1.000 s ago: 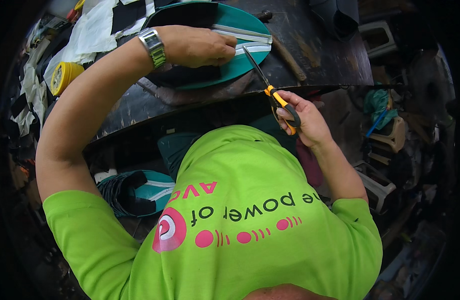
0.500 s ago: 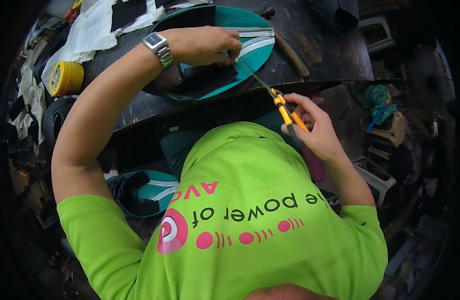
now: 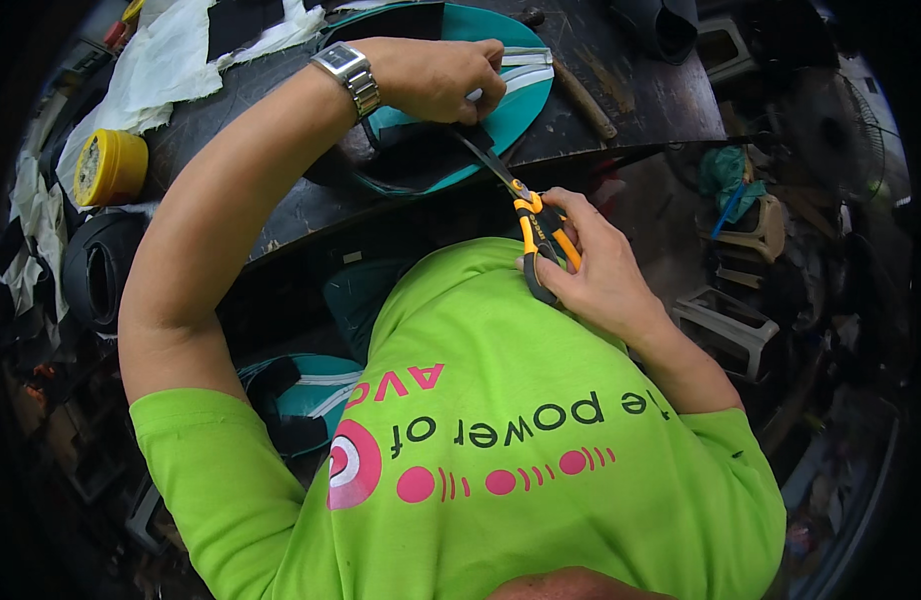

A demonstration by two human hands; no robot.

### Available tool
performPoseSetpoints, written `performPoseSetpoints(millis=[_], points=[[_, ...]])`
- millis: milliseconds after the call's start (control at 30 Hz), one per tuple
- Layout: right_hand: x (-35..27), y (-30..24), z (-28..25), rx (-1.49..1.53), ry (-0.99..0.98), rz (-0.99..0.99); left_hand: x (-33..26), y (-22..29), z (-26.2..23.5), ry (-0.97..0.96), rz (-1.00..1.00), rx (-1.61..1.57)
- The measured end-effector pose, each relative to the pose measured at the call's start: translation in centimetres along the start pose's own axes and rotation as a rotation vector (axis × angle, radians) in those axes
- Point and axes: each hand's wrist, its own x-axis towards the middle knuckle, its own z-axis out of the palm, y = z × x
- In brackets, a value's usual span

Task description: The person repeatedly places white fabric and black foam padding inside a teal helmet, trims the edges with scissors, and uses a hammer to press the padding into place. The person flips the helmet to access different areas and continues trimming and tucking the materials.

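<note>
My right hand [image 3: 603, 265] is wrapped around long-nose pliers [image 3: 533, 228] with yellow-and-black handles. Their dark jaws point up and left, ending just below the fingers of my left hand [image 3: 446, 82]. That hand lies over a teal oval piece [image 3: 526, 108] with black panels and two white zipper-like strips [image 3: 526, 72]. Its thumb and fingers are bent together in a pinch near the black panel's edge; what lies between them is mostly hidden, with only a small white spot showing.
The dark worktable [image 3: 656, 110] carries a hammer-like wooden handle [image 3: 586, 105], a yellow tub [image 3: 113, 168] and white cloth scraps [image 3: 166, 65]. A similar teal piece [image 3: 306, 400] lies below the table edge at left. Plastic stools [image 3: 726, 330] and a fan [image 3: 861, 140] stand at right.
The pliers have turned more upright and moved left, their jaws now closer beneath my left hand. My left hand has shifted slightly right and up in the picture. The whole view has shifted a little.
</note>
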Motion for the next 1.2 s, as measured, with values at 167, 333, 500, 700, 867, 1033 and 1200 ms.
performPoseSetpoints(millis=[167,333,500,700,867,1033,1200], points=[[0.1,-0.7,0.4,0.129,-0.069,0.143,0.5,0.2,0.1,-0.009,0.000,-0.016],[-0.1,-0.2,1.4,0.286,-0.048,0.116,1.0,0.3,0.5,0.042,0.063,0.097],[0.0,0.6,2.1,0.294,-0.057,0.097,1.2,0.6,0.5,0.119,0.069,0.122],[0.4,1.7,-0.1,1.003,-0.165,0.379,-2.2,4.5,-0.3,0.270,0.019,0.080],[1.6,2.7,-3.5,1.025,-0.012,0.194,-6.2,8.8,5.7,0.370,-0.129,0.351],[4.6,3.4,-4.8,0.901,-0.188,0.044,-10.7,6.5,7.7,0.378,-0.027,0.337],[6.0,3.6,-4.3,0.859,-0.446,0.222,-17.2,2.0,4.0,0.521,-0.192,0.396]])
